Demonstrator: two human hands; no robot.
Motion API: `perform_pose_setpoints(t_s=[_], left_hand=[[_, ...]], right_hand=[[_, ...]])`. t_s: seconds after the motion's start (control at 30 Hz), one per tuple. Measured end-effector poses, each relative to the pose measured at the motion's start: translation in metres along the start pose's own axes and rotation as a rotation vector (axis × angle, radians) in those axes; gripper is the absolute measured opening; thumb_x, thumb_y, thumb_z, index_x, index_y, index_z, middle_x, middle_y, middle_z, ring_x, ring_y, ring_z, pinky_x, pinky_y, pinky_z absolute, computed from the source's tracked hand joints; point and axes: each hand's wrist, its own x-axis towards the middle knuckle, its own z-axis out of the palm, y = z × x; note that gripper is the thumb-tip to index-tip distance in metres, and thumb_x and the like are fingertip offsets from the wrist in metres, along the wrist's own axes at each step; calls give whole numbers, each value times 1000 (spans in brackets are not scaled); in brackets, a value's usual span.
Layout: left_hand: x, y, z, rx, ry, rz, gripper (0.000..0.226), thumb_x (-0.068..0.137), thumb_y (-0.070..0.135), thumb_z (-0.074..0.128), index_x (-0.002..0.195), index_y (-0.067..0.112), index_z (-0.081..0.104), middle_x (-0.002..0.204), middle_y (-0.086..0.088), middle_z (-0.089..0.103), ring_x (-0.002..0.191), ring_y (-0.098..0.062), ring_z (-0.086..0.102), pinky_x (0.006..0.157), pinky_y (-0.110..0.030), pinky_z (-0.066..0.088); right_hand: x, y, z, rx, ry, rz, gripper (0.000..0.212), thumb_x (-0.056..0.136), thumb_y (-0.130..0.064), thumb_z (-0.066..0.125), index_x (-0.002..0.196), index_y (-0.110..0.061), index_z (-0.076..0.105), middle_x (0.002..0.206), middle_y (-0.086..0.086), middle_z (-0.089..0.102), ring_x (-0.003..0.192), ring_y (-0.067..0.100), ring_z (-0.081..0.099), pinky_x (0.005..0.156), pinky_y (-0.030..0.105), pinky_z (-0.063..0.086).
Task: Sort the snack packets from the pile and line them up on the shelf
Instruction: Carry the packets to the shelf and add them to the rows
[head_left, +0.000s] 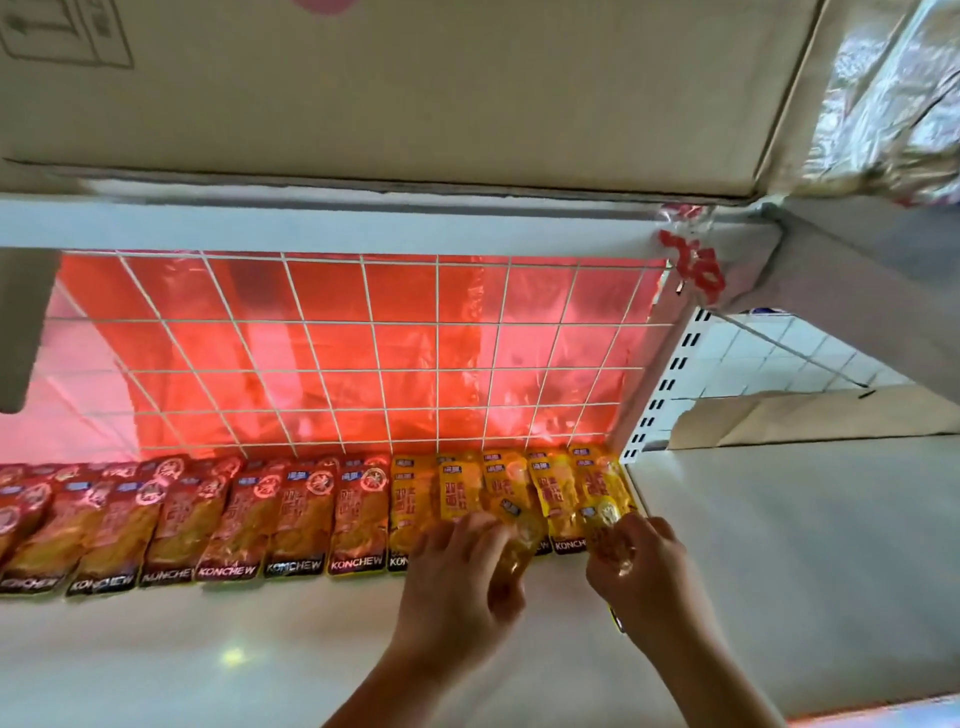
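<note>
Along the back of the white shelf (260, 649) runs a row of snack packets: several red ones (301, 519) on the left and several yellow ones (457, 493) on the right, overlapping in layers. My left hand (462, 571) holds a yellow packet (524, 535) over the yellow group. My right hand (639, 561) pinches another yellow packet (605, 525) at the row's right end, near the shelf's side wall. Both held packets are partly hidden by my fingers.
A white wire grid (363, 353) backed by red film closes the shelf's rear. A cardboard box (415, 78) sits on the shelf board above. A slotted white upright (665, 384) stands at the right, with a neighbouring white shelf (805, 545) beyond it.
</note>
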Motion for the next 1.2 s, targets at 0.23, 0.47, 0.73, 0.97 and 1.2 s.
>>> perform_pose_setpoints(t_s=[0.23, 0.47, 0.73, 0.97, 1.2], left_hand=[[-1, -11, -26, 50, 102, -138, 48, 77, 44, 70, 121, 28, 63, 118, 7, 64, 104, -22, 61, 86, -43, 47], [7, -36, -44, 173, 66, -322, 46, 78, 49, 66, 121, 33, 64, 110, 12, 65, 104, -19, 61, 93, -43, 40], [18, -41, -34, 255, 27, -401, 47, 75, 50, 60, 117, 31, 67, 107, 11, 69, 100, -21, 65, 91, -46, 40], [19, -44, -26, 296, 12, -392, 44, 76, 55, 63, 114, 33, 65, 104, 12, 67, 100, -20, 62, 85, -43, 42], [13, -49, -24, 293, 2, -400, 48, 78, 60, 62, 120, 36, 60, 110, 11, 64, 105, -20, 62, 90, -44, 43]], right_hand=[[-10, -40, 29, 66, -34, -76, 25, 72, -29, 78, 82, -34, 55, 89, -12, 50, 77, 9, 52, 57, 21, 39], [-11, -49, 42, 65, -88, -126, 23, 72, -33, 75, 89, -30, 59, 90, -12, 51, 77, 6, 53, 58, 20, 40], [-14, -34, 41, 72, -115, -162, 22, 72, -40, 73, 86, -30, 58, 90, -11, 51, 77, 9, 53, 58, 20, 38], [-14, -32, 34, 50, -132, -180, 20, 73, -36, 74, 85, -30, 58, 90, -14, 51, 76, 4, 52, 57, 17, 37], [-10, -47, 40, 20, -155, -123, 26, 73, -43, 71, 90, -31, 56, 92, -13, 49, 79, 9, 53, 61, 23, 44]])
